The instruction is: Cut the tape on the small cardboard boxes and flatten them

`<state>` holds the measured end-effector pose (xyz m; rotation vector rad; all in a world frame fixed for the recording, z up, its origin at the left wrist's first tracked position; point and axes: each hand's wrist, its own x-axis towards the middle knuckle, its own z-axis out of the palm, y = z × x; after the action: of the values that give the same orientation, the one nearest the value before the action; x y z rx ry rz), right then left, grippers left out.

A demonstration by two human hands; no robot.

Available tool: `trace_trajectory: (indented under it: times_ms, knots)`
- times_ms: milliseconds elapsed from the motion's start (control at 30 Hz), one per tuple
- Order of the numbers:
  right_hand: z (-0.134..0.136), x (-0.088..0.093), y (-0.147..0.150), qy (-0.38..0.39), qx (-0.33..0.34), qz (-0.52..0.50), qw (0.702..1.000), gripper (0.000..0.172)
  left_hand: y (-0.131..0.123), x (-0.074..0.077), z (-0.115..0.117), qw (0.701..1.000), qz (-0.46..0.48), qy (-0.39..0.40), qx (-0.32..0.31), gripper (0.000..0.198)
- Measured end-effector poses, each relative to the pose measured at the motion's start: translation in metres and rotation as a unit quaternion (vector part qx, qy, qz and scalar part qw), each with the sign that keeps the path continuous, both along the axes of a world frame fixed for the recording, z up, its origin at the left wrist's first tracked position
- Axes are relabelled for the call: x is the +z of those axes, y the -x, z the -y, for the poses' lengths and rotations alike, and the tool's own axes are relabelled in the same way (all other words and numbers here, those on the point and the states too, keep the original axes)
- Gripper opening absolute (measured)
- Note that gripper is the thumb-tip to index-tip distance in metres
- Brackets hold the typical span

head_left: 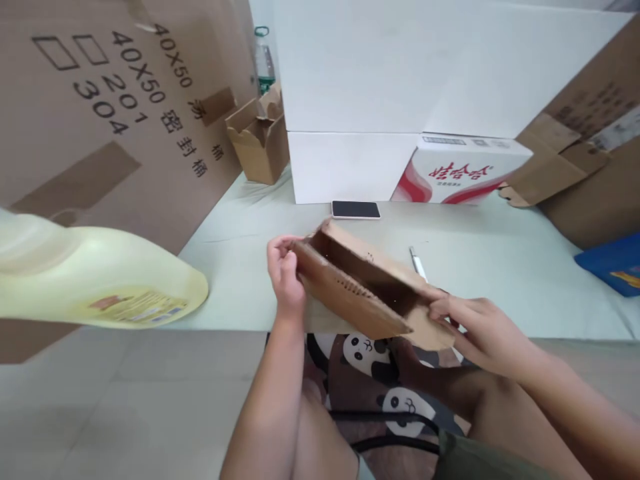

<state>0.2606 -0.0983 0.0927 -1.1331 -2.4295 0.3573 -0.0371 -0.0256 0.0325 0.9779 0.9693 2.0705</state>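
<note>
A small brown cardboard box (350,290) is held up at the front edge of the table, tilted down to the right, its open side facing up. My left hand (287,273) is closed on its left end, thumb on the near wall. At the other end, my right hand (475,327) pinches the cardboard near a loose flap (433,331). The box's inside is dark, and I cannot make out anything in it. Just behind the box lies a slim white and grey tool (418,264), partly hidden by it. A phone (355,210) lies flat farther back.
White boxes (350,73) and a red-and-white carton (463,170) stand at the back. A large printed carton (115,120) and a pale yellow bottle (115,277) are on the left, near a small open carton (260,143). On the right are brown cartons (590,187) and a blue box (613,263).
</note>
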Motion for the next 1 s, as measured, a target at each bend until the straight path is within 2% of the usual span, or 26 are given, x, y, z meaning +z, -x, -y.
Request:
trace_trajectory:
  times_ms: [100, 167, 233, 367, 467, 567, 600, 667, 733, 800, 833, 933, 1000]
  knots:
    - [-0.001, -0.003, -0.008, 0.014, -0.041, -0.033, 0.999, 0.014, -0.003, 0.001, -0.004, 0.999, -0.002, 0.018, -0.047, 0.029]
    - [-0.005, -0.005, -0.009, 0.027, -0.037, -0.096, 0.994, 0.014, -0.003, 0.0, -0.004, 0.994, -0.043, 0.042, -0.087, 0.031]
    - [-0.012, -0.006, -0.006, 0.041, -0.035, -0.165, 0.985, 0.014, -0.003, -0.001, -0.004, 0.99, -0.079, 0.054, -0.1, 0.03]
    - [-0.031, -0.011, 0.011, 0.07, -0.097, -0.228, 0.966, 0.013, -0.002, -0.005, -0.005, 0.988, -0.12, 0.063, -0.078, 0.029]
    - [-0.046, -0.021, 0.025, 0.011, -0.109, -0.217, 0.97, 0.016, -0.003, -0.008, -0.008, 0.986, -0.15, 0.054, -0.058, 0.036]
    - [-0.053, -0.035, 0.03, -0.09, -0.152, -0.266, 0.948, 0.029, -0.006, -0.009, -0.012, 0.982, -0.178, 0.054, -0.017, 0.038]
    - [-0.054, -0.04, 0.03, -0.104, -0.185, -0.292, 0.933, 0.037, -0.007, -0.01, -0.014, 0.981, -0.186, 0.059, -0.003, 0.037]
    - [-0.052, -0.048, 0.026, -0.081, -0.227, -0.322, 0.915, 0.049, -0.01, -0.013, -0.019, 0.978, -0.199, 0.062, 0.021, 0.034]
    - [-0.047, -0.054, 0.019, -0.013, -0.195, -0.307, 0.931, 0.041, -0.012, -0.017, -0.023, 0.978, -0.201, 0.047, 0.041, 0.035]
    - [-0.042, -0.058, 0.011, 0.033, -0.123, -0.288, 0.949, 0.026, -0.013, -0.021, -0.027, 0.978, -0.201, 0.029, 0.047, 0.036]
    - [-0.04, -0.06, 0.007, 0.044, -0.093, -0.288, 0.952, 0.025, -0.013, -0.022, -0.028, 0.978, -0.204, 0.023, 0.044, 0.036]
    - [-0.034, -0.067, -0.003, 0.08, -0.056, -0.325, 0.941, 0.028, -0.01, -0.02, -0.031, 0.965, -0.261, 0.024, 0.02, 0.026]
    - [-0.034, -0.074, -0.006, 0.123, -0.063, -0.371, 0.918, 0.031, -0.007, -0.016, -0.032, 0.948, -0.316, 0.027, -0.006, 0.022]
